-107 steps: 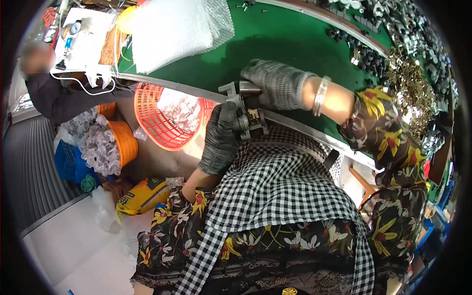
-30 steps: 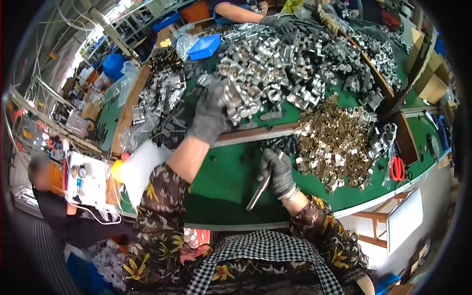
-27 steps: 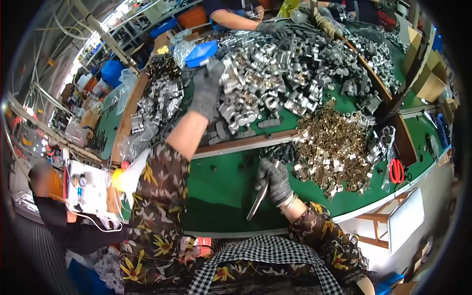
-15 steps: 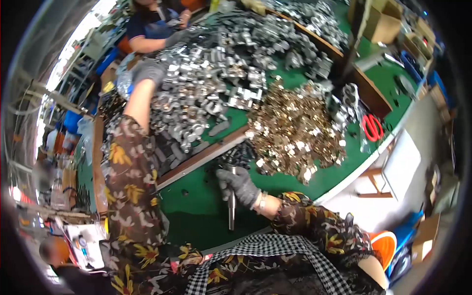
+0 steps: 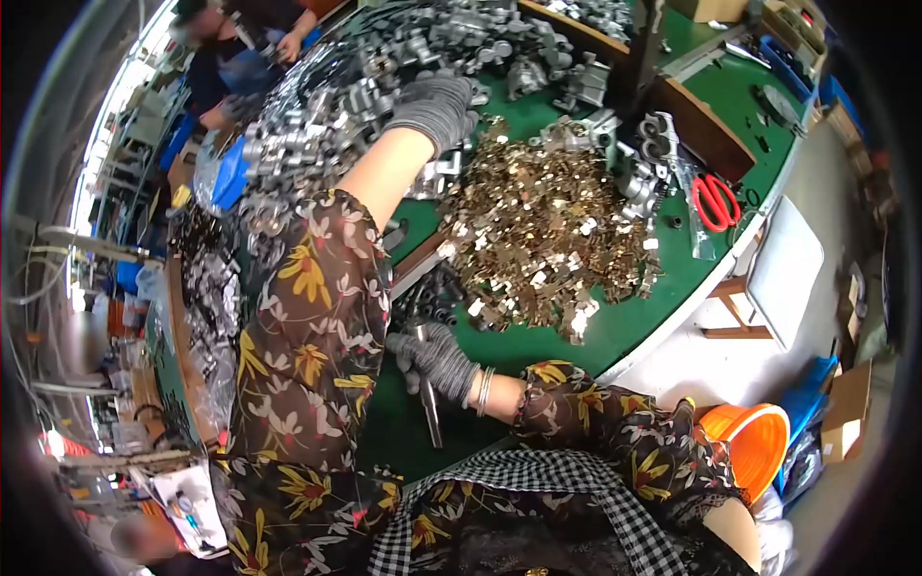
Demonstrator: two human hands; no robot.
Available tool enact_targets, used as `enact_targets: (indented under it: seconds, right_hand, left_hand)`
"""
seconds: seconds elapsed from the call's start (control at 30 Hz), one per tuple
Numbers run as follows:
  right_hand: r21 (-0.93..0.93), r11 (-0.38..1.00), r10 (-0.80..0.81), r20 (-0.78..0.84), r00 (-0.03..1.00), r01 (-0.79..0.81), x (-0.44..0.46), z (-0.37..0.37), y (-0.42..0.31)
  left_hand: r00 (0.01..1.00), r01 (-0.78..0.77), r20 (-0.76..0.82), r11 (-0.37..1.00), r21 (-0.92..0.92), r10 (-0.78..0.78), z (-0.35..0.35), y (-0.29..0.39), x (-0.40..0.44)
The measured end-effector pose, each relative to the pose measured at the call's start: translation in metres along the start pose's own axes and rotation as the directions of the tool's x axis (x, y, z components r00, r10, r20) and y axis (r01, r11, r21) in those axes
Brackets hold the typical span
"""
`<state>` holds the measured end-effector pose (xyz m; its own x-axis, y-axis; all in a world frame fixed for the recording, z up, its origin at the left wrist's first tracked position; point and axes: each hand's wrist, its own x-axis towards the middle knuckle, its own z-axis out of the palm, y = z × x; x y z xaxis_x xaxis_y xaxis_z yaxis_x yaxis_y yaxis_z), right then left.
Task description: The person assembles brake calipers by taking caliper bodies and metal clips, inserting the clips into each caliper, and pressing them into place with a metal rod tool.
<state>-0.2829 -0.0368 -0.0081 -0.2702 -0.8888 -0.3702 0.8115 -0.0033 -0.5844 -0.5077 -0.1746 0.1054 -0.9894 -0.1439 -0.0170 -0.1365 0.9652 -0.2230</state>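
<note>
My left hand (image 5: pixel 434 110), in a grey knitted glove, reaches out over a heap of silvery metal castings (image 5: pixel 327 125). Its fingers curl down among the parts at the heap's right side, and whatever they grip is hidden. Close to my body, my right hand (image 5: pixel 440 363), gloved the same way, is wrapped around a tapered steel rod (image 5: pixel 430 413). The rod's narrower end points down toward me over the green tabletop. Small black parts (image 5: pixel 432 298) lie just beyond the right hand. A large pile of brass-coloured metal pieces (image 5: pixel 547 221) spreads to the right of both hands.
Red-handled scissors (image 5: pixel 714 204) lie near the table's right edge. A wooden divider (image 5: pixel 418 261) runs beside the brass pile, and a brown board (image 5: pixel 706 125) stands farther back. Another person (image 5: pixel 240 58) works at the far left. An orange bucket (image 5: pixel 754 442) and white stool (image 5: pixel 783 274) stand at right.
My left hand has swung right across the casting heap, from its left edge to beside the brass pile. The right hand still holds the rod. The view has shifted slightly.
</note>
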Motion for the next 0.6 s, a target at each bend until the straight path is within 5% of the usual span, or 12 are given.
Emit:
enact_targets:
  seconds: [0.03,0.07,0.17,0.23,0.3,0.37,0.43,0.47,0.5,0.57,0.6]
  right_hand:
    - [0.037,0.999,-0.003,0.003,1.000,0.003,0.000,-0.001,0.002]
    - [0.025,0.999,-0.037,0.034,0.999,0.036,-0.004,-0.002,-0.001]
    - [-0.009,1.000,-0.004,0.011,1.000,0.004,-0.007,0.000,-0.007]
    - [0.004,1.000,-0.015,-0.055,0.998,0.015,-0.008,0.004,-0.008]
    - [0.046,0.999,-0.011,-0.052,0.999,0.014,-0.004,0.004,-0.002]
    - [-0.003,1.000,-0.009,-0.023,1.000,0.009,-0.004,0.003,-0.003]
    - [-0.022,1.000,0.000,-0.016,1.000,0.000,-0.001,0.003,-0.001]
    - [-0.015,1.000,0.007,-0.022,1.000,-0.007,0.000,0.005,-0.002]
    - [-0.007,1.000,0.018,-0.029,0.999,-0.018,0.000,0.005,-0.003]
    - [0.021,0.999,0.036,-0.051,0.998,-0.035,-0.003,0.005,-0.005]
    - [0.017,0.999,0.034,-0.041,0.999,-0.034,-0.003,0.005,-0.007]
  left_hand:
    - [0.999,-0.021,0.048,1.000,-0.022,0.022,0.005,0.009,0.011]
    - [0.994,-0.089,-0.078,0.986,-0.141,0.079,0.009,0.015,0.015]
    - [0.996,0.053,-0.066,0.988,-0.143,-0.063,0.008,0.036,0.041]
    - [0.987,0.160,0.031,0.982,-0.097,-0.157,0.023,0.026,0.061]
    - [0.957,0.287,-0.060,0.956,0.054,-0.284,0.038,0.032,0.061]
    - [0.985,0.172,-0.011,0.959,0.224,-0.174,0.068,0.013,0.080]
    - [0.959,0.235,0.136,0.965,0.117,-0.249,0.088,0.001,0.100]
    - [0.930,0.356,0.184,0.901,-0.247,-0.317,0.088,-0.004,0.104]
    - [0.897,0.441,0.257,0.695,-0.568,-0.360,0.090,-0.009,0.107]
    - [0.904,0.423,0.278,0.581,-0.695,-0.326,0.089,-0.019,0.107]
    - [0.938,0.345,0.220,0.755,-0.557,-0.266,0.082,-0.025,0.107]
